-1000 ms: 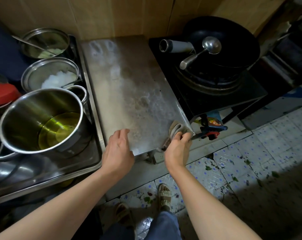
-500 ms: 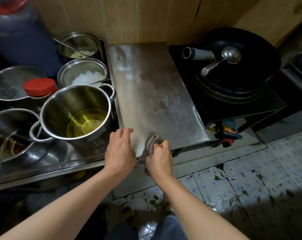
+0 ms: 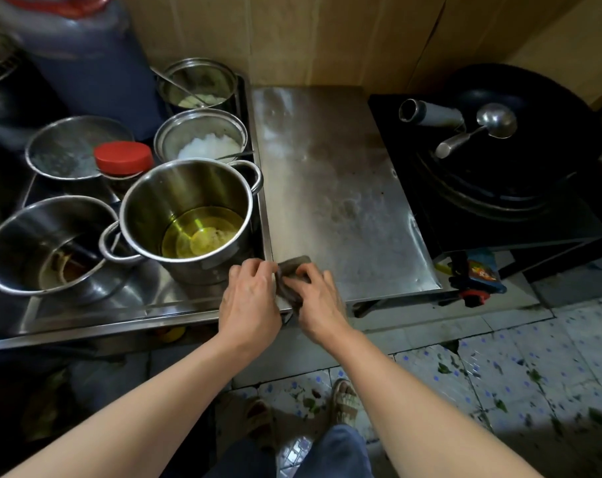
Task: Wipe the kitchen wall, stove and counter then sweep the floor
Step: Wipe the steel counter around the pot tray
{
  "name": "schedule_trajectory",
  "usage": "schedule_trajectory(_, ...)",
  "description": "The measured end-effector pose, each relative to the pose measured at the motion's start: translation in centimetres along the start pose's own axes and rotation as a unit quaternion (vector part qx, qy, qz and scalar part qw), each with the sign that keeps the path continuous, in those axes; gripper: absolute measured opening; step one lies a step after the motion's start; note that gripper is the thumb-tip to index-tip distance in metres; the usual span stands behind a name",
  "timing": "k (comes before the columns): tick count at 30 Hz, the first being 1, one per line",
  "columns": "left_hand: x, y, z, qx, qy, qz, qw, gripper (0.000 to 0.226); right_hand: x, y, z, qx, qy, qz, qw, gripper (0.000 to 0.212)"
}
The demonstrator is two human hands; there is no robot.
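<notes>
both hands on the crumpled grey cloth (image 3: pixel 291 278) at front-left corner of steel counter top (image 3: pixel 340 201); left hand (image 3: pixel 249 298) pinching it, right hand (image 3: pixel 315 301) gripping; oil-filled steel pot (image 3: pixel 189 215) just beside

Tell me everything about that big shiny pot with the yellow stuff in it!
The big pot looks like polished steel, tall and round, with two loop handles on opposite sides. It stands upright and lidless on the metal tray, left of the steel counter. Clear yellow liquid, probably oil, pools at the bottom. The left hand is right beside its base.
</notes>
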State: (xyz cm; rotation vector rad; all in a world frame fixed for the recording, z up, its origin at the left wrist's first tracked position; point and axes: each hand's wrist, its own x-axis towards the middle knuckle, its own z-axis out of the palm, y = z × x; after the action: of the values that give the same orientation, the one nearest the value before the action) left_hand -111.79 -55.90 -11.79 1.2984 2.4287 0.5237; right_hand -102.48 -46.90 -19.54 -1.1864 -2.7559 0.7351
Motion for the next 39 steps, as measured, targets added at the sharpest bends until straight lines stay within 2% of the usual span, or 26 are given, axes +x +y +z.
schedule_trajectory(4, 0.0, 0.9, 0.4, -0.001, -0.014, 0.000, 1.000, 0.054, -1.4, 0.7, 0.1, 0.062, -0.022, 0.008, 0.998, 0.037)
schedule_trajectory(8, 0.0, 1.6, 1.2, 0.000, -0.022, 0.002, 1.000, 0.056, -2.6, 1.5, -0.2, 0.067, -0.047, -0.016, 0.997, 0.037)
schedule_trajectory(11, 0.1, 2.4, 1.7, 0.000, -0.032, 0.006, 0.999, 0.057, -3.4, 2.6, -1.1, 0.045, -0.004, -0.049, 0.998, 0.030)
schedule_trajectory(14, 0.5, 3.4, 2.3, -0.002, -0.034, 0.005, 0.999, 0.060, -3.7, 4.1, -1.9, 0.025, 0.051, -0.012, 0.998, 0.019)
schedule_trajectory(17, 0.9, 4.4, 2.9, -0.002, -0.037, 0.012, 0.999, 0.062, -3.8, 6.0, -2.5, -0.035, 0.112, -0.017, 0.993, 0.009)
schedule_trajectory(20, 1.4, 5.5, 3.5, 0.003, -0.043, 0.023, 0.999, 0.061, -4.0, 8.5, -3.5, -0.060, 0.149, 0.000, 0.987, 0.011)
schedule_trajectory(24, 2.4, 7.3, 4.3, 0.007, -0.047, 0.037, 0.998, 0.059, -4.2, 11.6, -5.3, -0.090, 0.157, 0.038, 0.983, 0.024)
schedule_trajectory(31, 4.0, 10.1, 5.8, 0.006, -0.065, 0.038, 0.997, 0.060, -4.8, 15.9, -7.2, -0.081, 0.175, 0.113, 0.975, 0.018)
schedule_trajectory(36, 4.9, 11.2, 6.5, -0.002, -0.080, 0.027, 0.996, 0.061, -4.6, 17.4, -8.7, -0.088, 0.153, 0.178, 0.968, 0.031)
schedule_trajectory(39, 5.4, 11.7, 6.5, -0.011, -0.080, 0.020, 0.997, 0.062, -4.0, 17.6, -9.4, -0.108, 0.133, 0.241, 0.955, 0.028)
